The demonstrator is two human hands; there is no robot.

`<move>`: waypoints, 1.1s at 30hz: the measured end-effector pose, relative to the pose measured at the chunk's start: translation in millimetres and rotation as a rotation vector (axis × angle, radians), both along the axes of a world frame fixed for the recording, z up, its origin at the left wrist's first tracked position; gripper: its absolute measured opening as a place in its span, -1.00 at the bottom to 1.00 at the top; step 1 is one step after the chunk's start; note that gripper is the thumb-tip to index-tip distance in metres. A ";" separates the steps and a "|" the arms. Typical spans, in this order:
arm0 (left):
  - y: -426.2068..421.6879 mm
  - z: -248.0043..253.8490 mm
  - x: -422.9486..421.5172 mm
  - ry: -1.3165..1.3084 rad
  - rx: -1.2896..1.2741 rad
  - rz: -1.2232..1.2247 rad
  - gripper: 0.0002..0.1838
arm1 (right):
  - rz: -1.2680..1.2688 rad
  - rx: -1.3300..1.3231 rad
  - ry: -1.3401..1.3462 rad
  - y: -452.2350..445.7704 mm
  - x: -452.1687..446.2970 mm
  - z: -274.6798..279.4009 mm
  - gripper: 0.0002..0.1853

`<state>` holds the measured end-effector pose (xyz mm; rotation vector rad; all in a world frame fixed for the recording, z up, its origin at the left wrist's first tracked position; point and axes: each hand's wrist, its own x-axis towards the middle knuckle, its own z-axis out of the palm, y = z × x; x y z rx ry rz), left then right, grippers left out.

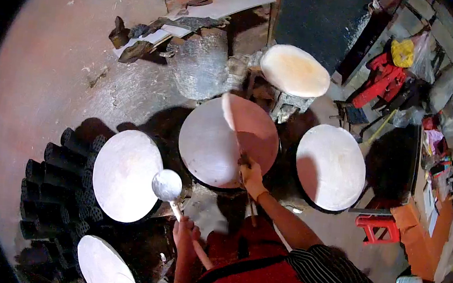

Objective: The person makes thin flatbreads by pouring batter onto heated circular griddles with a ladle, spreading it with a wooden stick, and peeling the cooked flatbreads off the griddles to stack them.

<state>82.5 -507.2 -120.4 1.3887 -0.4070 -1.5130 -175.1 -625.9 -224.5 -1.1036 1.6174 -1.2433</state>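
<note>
My left hand [186,232] is wrapped round the wooden handle of a ladle [166,185], whose round metal bowl overlaps the right edge of a white round disc [126,175]. At the lower right edge of the middle round plate [205,139], my right hand [252,178] is closed on a dark, thin thing I cannot make out. The plate's left part is grey and its right part reddish, with a pale curved strip [228,110] running between them from the top.
More pale discs rest at the right [331,168], the upper right [294,70] and the lower left [106,267]. Black perforated cylinders [59,180] are stacked at the left. A metal drum [198,65] stands behind the plate. At the right are a red stool [379,230] and an orange-brown table [419,236].
</note>
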 end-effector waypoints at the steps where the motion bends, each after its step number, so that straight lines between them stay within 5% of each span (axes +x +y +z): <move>1: 7.1 -3.5 0.9 0.059 0.051 0.019 -0.80 | 0.063 0.021 -0.113 2.1 -11.0 -4.4 -0.67; 4: 17.3 0.2 -2.2 0.403 0.302 0.109 -0.77 | 0.155 0.057 -0.398 27.9 -51.5 17.6 -0.66; 7: 34.4 -13.9 -3.6 0.712 0.212 0.067 -0.74 | 0.064 0.093 -0.478 51.4 -104.8 3.1 -0.66; 8: 39.5 -5.5 -11.2 0.520 0.171 0.038 -0.72 | 0.010 0.100 -0.483 49.1 -105.8 12.5 -0.67; 10: 47.3 -4.4 -16.5 0.542 0.176 0.041 -0.75 | -0.101 0.113 -0.493 44.2 -102.8 45.6 -0.68; 12: 57.7 -3.3 -23.3 0.555 0.198 0.099 -0.80 | 0.133 -0.193 -0.125 14.8 -91.5 8.1 -0.68; 13: 62.7 -3.5 -30.6 0.561 0.213 0.158 -0.83 | 0.215 0.003 -0.173 15.1 -92.5 8.7 -0.69; 14: 67.0 -4.4 -37.8 0.567 0.223 0.217 -0.86 | 0.300 0.203 -0.200 16.6 -76.2 67.9 -0.71; 20: 88.4 16.8 -77.7 0.448 0.320 0.411 -0.87 | 0.626 0.275 -0.209 25.4 -142.7 38.5 -0.66; 23: 102.5 7.2 -87.7 0.496 0.368 0.521 -0.88 | 0.505 0.169 -0.275 10.2 -179.4 39.4 -0.62; 26: 118.4 -14.0 -89.3 0.670 0.319 0.623 -0.93 | 0.263 0.350 -0.230 -26.6 -151.8 68.3 -0.65; 33: 124.0 -2.3 -117.5 0.417 0.179 0.534 -0.90 | 0.768 0.387 -0.242 -20.7 -152.3 87.7 -0.68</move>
